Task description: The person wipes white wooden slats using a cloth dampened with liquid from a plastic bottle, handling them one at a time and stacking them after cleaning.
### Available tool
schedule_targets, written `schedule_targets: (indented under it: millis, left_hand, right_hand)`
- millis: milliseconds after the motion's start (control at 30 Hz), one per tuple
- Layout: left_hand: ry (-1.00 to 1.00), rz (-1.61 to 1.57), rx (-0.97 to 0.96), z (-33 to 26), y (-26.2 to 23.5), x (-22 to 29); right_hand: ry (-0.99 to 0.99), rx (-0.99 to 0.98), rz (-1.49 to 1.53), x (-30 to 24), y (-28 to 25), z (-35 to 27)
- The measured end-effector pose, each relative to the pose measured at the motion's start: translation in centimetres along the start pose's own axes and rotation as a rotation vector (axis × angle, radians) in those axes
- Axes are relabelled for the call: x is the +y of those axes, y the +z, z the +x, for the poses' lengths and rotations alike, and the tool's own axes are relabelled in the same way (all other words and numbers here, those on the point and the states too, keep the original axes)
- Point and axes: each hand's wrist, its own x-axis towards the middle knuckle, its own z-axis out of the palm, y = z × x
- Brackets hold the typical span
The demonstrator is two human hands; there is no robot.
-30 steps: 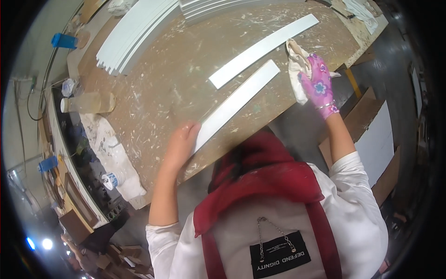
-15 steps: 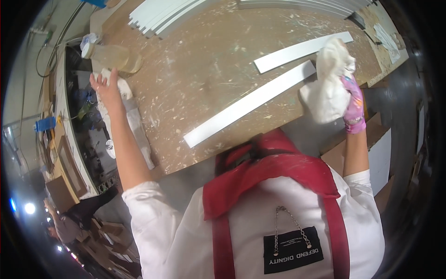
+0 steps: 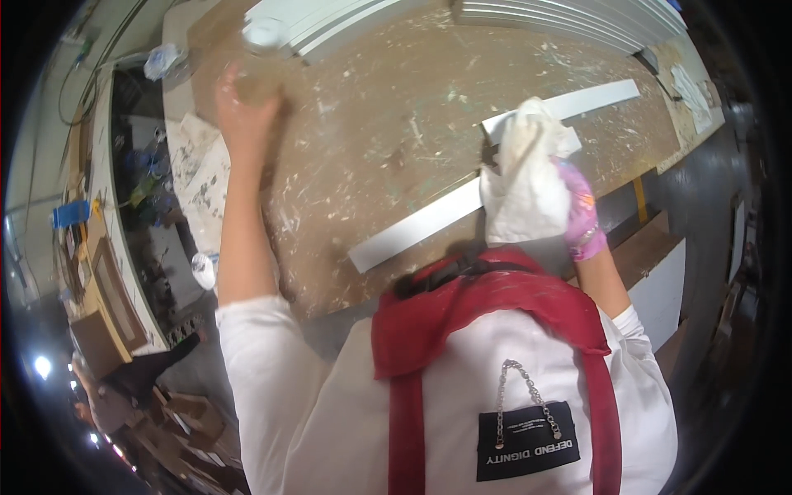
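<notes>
The near white strip (image 3: 417, 223) lies aslant on the white-flecked desk (image 3: 371, 124). A bunched white cloth (image 3: 528, 181) covers much of its right part; whether the two touch I cannot tell. At the right of the near white strip is the right hand (image 3: 582, 210), in a pink flowered glove, its grip clamped on the cloth. Left of the near white strip and farther off, the bare left hand (image 3: 247, 115) has its grip around a clear bottle (image 3: 265, 39) with a white cap, both blurred. The far white strip (image 3: 598, 99) lies just beyond the near white strip, partly behind the cloth. Stacked white strips (image 3: 569, 26) lie well beyond it; a stained sheet (image 3: 204, 169) lies well to its left.
</notes>
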Motion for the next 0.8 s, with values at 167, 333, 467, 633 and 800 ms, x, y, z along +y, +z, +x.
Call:
schedule_targets:
  millis: [167,333,467,633,800]
  left_hand:
    - [0.459,-0.008,-0.34,-4.9,-0.6,9.4]
    - [0.609,0.157,-0.499,-6.4,-0.4,14.8]
    - [0.683,0.323,-0.468,-5.7,-1.6,17.1]
    - [0.754,0.392,-0.412,-4.9,-2.0,18.2]
    - [0.777,0.435,-0.458,-5.8,-2.7,18.8]
  right_hand:
    - [0.111,-0.205,0.101,1.1,3.1,1.4]
    - [0.097,-0.33,0.015,0.7,5.5,-0.5]
    - [0.119,-0.436,0.048,-0.2,4.1,-1.1]
    - [0.15,-0.376,0.086,0.7,1.3,-0.2]
    - [0.186,-0.343,0.218,1.1,0.7,0.3]
